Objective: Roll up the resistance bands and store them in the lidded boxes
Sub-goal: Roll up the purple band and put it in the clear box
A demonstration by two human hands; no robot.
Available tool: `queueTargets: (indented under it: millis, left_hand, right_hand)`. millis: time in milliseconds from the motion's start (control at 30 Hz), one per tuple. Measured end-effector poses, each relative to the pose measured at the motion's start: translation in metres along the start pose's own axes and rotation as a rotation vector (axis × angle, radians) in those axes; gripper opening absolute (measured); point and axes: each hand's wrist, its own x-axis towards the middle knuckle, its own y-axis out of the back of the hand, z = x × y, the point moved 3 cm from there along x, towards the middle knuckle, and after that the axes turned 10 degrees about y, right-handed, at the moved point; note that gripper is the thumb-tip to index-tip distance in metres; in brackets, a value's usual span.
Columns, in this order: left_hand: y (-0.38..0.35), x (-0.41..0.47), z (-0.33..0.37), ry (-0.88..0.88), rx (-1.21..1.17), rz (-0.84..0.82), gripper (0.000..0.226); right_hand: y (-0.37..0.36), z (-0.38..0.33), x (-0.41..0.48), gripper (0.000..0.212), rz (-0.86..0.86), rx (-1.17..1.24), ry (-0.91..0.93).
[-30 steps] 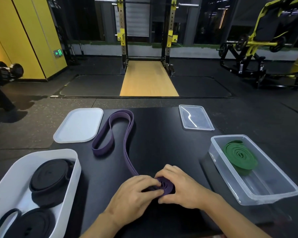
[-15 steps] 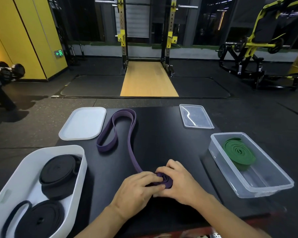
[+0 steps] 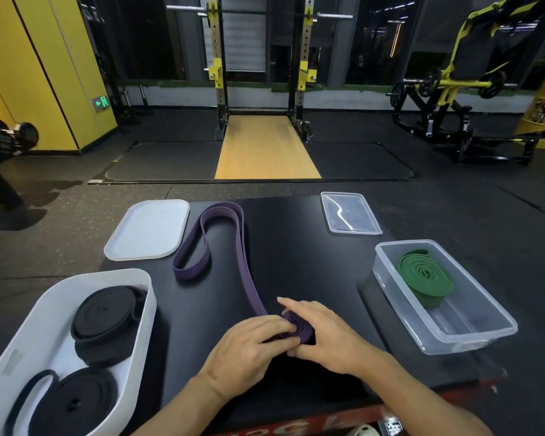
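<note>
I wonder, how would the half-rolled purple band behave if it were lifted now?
The purple band would probably flop; its loose length lies in a limp loop on the table. The small coil may spring open if released, since the left hand and right hand both hold it.

Barrel (image 3: 543, 121): "STAR"; exit sign (image 3: 101, 103) on yellow wall (image 3: 44, 73).

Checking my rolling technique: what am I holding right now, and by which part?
The left hand and the right hand both hold the purple band by its coiled near end, pinching the small roll. The rest of the band lies unrolled.
</note>
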Motion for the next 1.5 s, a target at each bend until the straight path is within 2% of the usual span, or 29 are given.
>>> queueTargets:
  millis: [100, 200, 267, 333, 467, 600, 700, 800, 933, 1100, 1200, 1267, 1367, 1500]
  left_hand:
    - [-0.001, 0.001, -0.001, 0.009, -0.017, -0.008, 0.034]
    - [-0.001, 0.004, -0.003, 0.001, -0.007, -0.019, 0.030]
    - [0.000, 0.005, -0.002, 0.002, -0.004, -0.006, 0.022]
    - [0.001, 0.005, -0.001, 0.007, -0.009, 0.009, 0.024]
    - [-0.001, 0.001, -0.002, 0.037, -0.005, 0.014, 0.026]
    - [0.000, 0.001, -0.003, 0.042, -0.006, 0.033, 0.025]
    - [-0.001, 0.002, 0.000, 0.021, 0.027, 0.039, 0.026]
    - [-0.002, 0.001, -0.001, 0.037, 0.049, 0.039, 0.029]
    - [-0.001, 0.002, -0.002, 0.054, 0.053, 0.041, 0.023]
    - [0.003, 0.005, 0.000, 0.031, 0.111, 0.021, 0.025]
    - [0.004, 0.007, 0.001, 0.033, 0.115, 0.002, 0.025]
    - [0.003, 0.007, 0.000, 0.035, 0.111, -0.003, 0.023]
    - [0.001, 0.006, -0.004, 0.050, 0.074, -0.015, 0.023]
    - [-0.001, 0.005, -0.005, 0.085, 0.036, -0.030, 0.029]
  right_hand:
    - [-0.001, -0.008, 0.000, 0.084, -0.010, -0.020, -0.012]
    - [0.001, -0.020, 0.003, 0.100, -0.050, -0.227, -0.082]
    - [0.003, -0.025, 0.006, 0.091, -0.006, -0.384, -0.165]
    - [0.002, -0.025, 0.011, 0.079, 0.022, -0.416, -0.220]
    - [0.004, -0.021, 0.016, 0.065, 0.025, -0.416, -0.162]
    - [0.003, -0.012, 0.016, 0.058, 0.058, -0.315, -0.087]
    - [0.006, -0.008, 0.016, 0.054, 0.018, -0.271, -0.045]
    - [0.012, -0.007, 0.018, 0.056, -0.080, -0.223, -0.013]
    - [0.019, -0.006, 0.025, 0.062, -0.215, -0.161, 0.030]
    - [0.018, -0.007, 0.024, 0.070, -0.253, -0.082, -0.038]
    - [0.018, -0.019, 0.018, 0.080, -0.216, -0.334, -0.070]
    - [0.017, -0.032, 0.018, 0.089, -0.165, -0.522, -0.168]
    - [0.014, -0.040, 0.025, 0.082, -0.123, -0.603, -0.251]
    - [0.017, -0.038, 0.026, 0.063, -0.094, -0.584, -0.164]
